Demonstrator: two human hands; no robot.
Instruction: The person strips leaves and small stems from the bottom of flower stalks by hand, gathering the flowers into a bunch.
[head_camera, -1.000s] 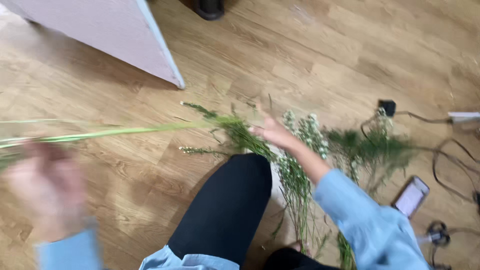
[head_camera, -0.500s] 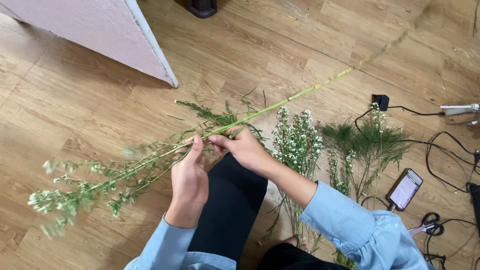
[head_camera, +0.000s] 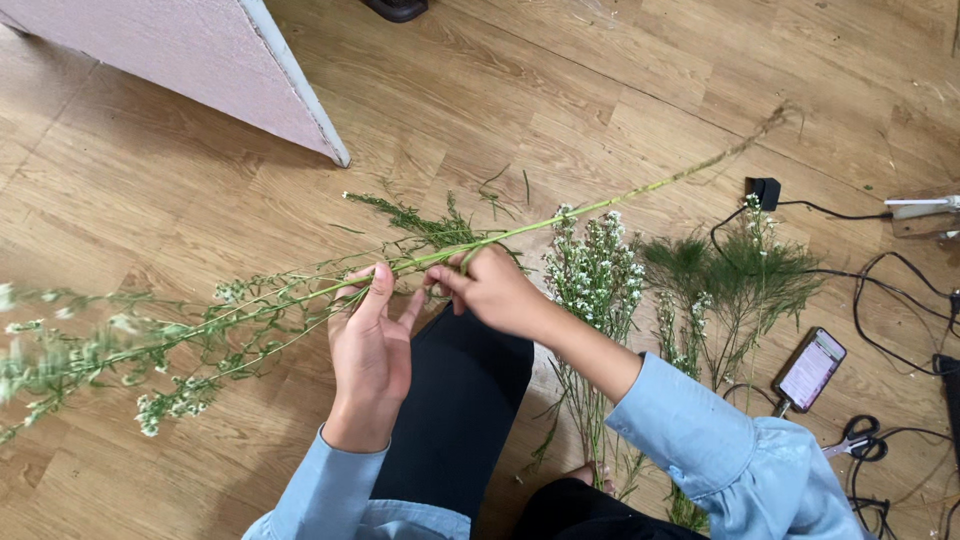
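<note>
While the left hand (head_camera: 372, 350) pinches the long flower stem (head_camera: 300, 295) and the right hand (head_camera: 492, 290) grips it just beside, support it level, stripping side shoots gently, clear of the flower pile (head_camera: 598, 275).

Wood floor (head_camera: 200, 230) before me, bearing flower stems (head_camera: 600, 290), green sprigs (head_camera: 740, 280), phone (head_camera: 811, 369), scissors (head_camera: 856, 438), cables (head_camera: 880, 290), pale board (head_camera: 170, 60).

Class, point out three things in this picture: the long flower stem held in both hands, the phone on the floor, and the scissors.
flower stem (head_camera: 560, 217), head view, on the bare green stalk.
phone (head_camera: 811, 369), head view, middle of its screen.
scissors (head_camera: 861, 437), head view, on the black handles.
</note>
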